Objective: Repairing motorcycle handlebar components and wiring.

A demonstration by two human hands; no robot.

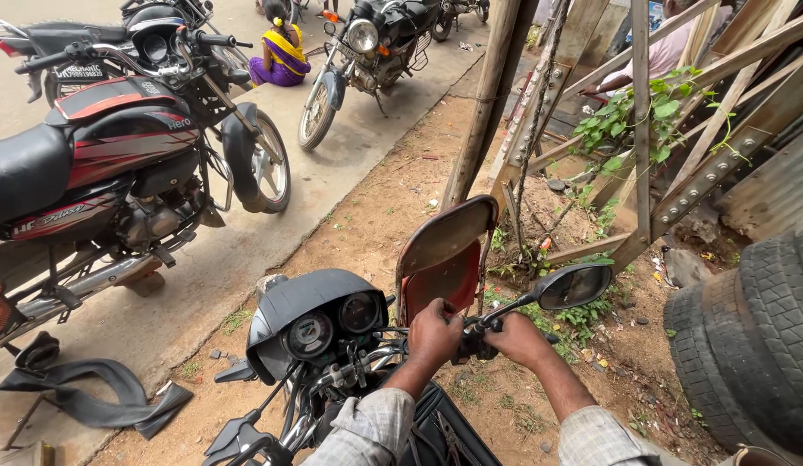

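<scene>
From the head camera, both hands meet at the right-hand end of the chrome handlebar (367,362) of a black motorcycle seen from above. The left hand (433,332) is closed in a fist around the bar, just inboard of the black switch housing (472,343), knuckles up. The right hand (515,338) is curled shut over the outer grip, touching the housing from the other side; the grip itself is hidden under the fingers.

The handlebar's long axis runs from lower left to the right of the picture, nearly level, and its gripped end points right toward the stacked black rubber tyres (751,345). From the housing a thin stalk rises up and to the right to a black oval rear-view mirror (574,286), its glass facing the camera.

The rounded black headlamp cowl with two round dials (319,319) sits left of the hands, its nose pointing away up-left. Just beyond the hands stands a rusty red metal chair back (443,255). A red and black parked motorcycle (117,164) stands well apart at upper left on the concrete.
</scene>
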